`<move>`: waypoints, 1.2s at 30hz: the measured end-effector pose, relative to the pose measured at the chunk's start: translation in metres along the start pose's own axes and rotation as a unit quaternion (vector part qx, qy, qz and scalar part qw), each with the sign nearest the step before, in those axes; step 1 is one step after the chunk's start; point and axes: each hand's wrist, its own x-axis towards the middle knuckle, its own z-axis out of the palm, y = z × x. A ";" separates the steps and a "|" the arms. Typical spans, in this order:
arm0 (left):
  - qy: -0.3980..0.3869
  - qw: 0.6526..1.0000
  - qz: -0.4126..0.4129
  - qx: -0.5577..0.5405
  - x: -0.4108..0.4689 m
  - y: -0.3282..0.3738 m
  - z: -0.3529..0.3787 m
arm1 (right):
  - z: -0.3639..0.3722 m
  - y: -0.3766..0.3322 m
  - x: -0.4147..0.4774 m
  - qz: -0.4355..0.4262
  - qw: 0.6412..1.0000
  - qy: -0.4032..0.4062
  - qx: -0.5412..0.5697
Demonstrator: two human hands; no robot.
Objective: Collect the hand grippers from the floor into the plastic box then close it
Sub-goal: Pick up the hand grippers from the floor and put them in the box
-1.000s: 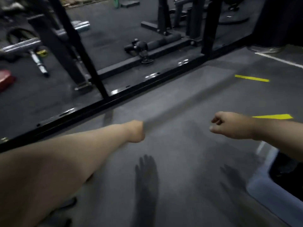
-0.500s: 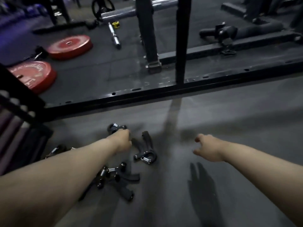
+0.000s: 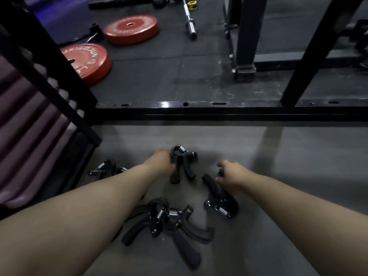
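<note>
In left hand [image 3: 160,164], hand gripper [image 3: 180,163], spring away

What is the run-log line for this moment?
left hand grips black spring hand gripper | right hand pinches second black gripper | box unseen

matt black hand grippers [image 3: 184,226] with shiny metal springs, matt grey floor [image 3: 278,156], glossy black frame rail [image 3: 219,111]

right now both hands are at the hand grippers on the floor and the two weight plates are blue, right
No, the head view shows the weight plates red, not blue. The left hand and right hand are at the hand grippers on the floor.
</note>
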 end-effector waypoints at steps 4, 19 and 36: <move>-0.001 0.998 -0.034 -0.060 0.020 -0.010 0.015 | 0.019 -0.025 0.025 -0.048 0.999 -0.022 0.002; 0.000 0.988 -0.133 -0.073 0.040 0.005 0.035 | 0.048 -0.025 0.050 -0.111 0.993 0.003 -0.037; -0.324 0.819 0.121 -0.457 -0.025 0.178 0.053 | -0.030 0.116 -0.076 -0.005 0.804 0.071 0.591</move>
